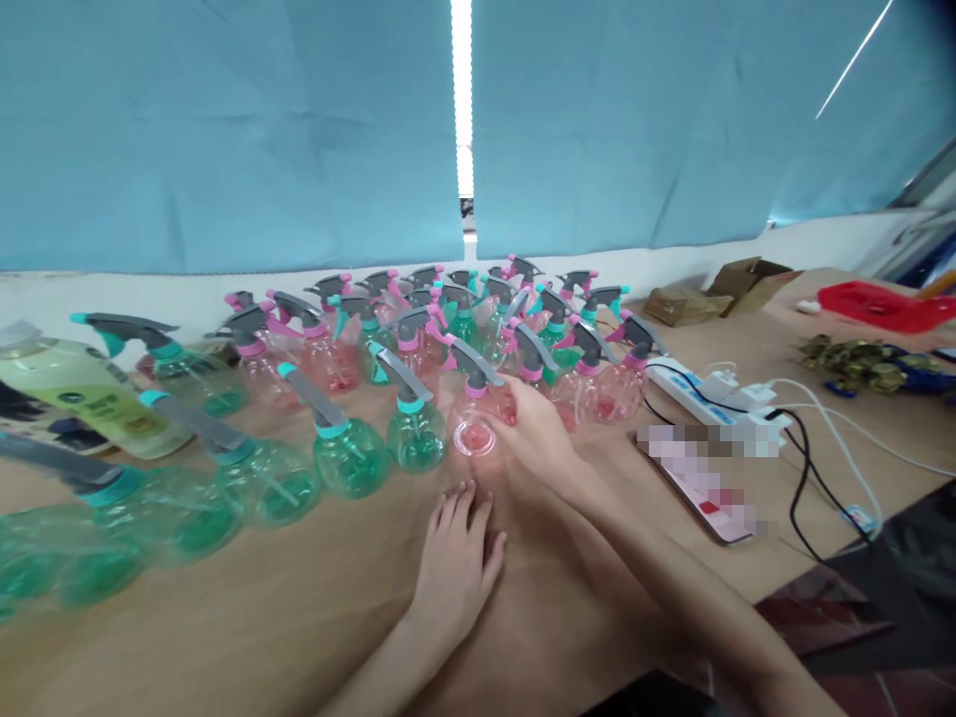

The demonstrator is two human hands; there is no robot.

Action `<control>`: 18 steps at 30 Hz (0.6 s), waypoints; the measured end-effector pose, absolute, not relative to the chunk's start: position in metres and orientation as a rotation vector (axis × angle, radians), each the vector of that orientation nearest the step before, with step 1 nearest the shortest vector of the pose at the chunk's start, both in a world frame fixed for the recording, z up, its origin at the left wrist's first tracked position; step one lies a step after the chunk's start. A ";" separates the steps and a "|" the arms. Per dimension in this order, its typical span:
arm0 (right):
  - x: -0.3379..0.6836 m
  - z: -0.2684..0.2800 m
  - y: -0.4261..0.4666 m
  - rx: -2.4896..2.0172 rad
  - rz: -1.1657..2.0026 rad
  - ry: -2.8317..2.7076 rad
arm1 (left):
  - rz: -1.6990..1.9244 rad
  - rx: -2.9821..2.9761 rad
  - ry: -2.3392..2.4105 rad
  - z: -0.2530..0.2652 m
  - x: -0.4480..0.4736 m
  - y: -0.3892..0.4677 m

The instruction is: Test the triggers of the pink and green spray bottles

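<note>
My right hand [532,426] is closed round the right side of a pink spray bottle [473,434] with a grey and pink trigger head. The bottle is tilted, so its round base faces me. Flat on the brown tabletop [314,637], my left hand [459,548] lies with its fingers apart, holding nothing, just in front of that bottle. A green spray bottle [416,438] stands to the left of the pink one. More green bottles [351,460] continue in a row toward the left edge, and pink ones [579,393] stand behind my right hand.
A white power strip [698,398] with plugs and cables lies on the right, near a phone-like flat object [694,488], partly pixelated. A large pale green bottle [90,388] stands at far left. Cardboard boxes [747,284] and a red item [888,307] sit at back right.
</note>
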State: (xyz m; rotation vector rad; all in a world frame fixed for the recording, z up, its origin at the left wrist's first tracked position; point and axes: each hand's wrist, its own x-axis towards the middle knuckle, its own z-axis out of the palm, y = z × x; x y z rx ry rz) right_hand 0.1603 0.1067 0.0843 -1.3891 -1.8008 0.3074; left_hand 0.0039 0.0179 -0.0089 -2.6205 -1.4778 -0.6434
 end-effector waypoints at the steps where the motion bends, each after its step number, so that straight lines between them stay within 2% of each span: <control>1: 0.167 0.083 0.101 -1.387 0.309 -1.770 | -0.645 -2.621 -1.475 -0.009 0.004 0.018; 8: 0.216 0.077 0.096 -1.540 0.183 -1.560 | -0.659 -2.628 -1.457 -0.008 0.003 0.020; 18: 0.201 0.075 0.134 -1.727 0.128 -1.665 | -0.669 -2.602 -1.441 -0.011 0.000 0.021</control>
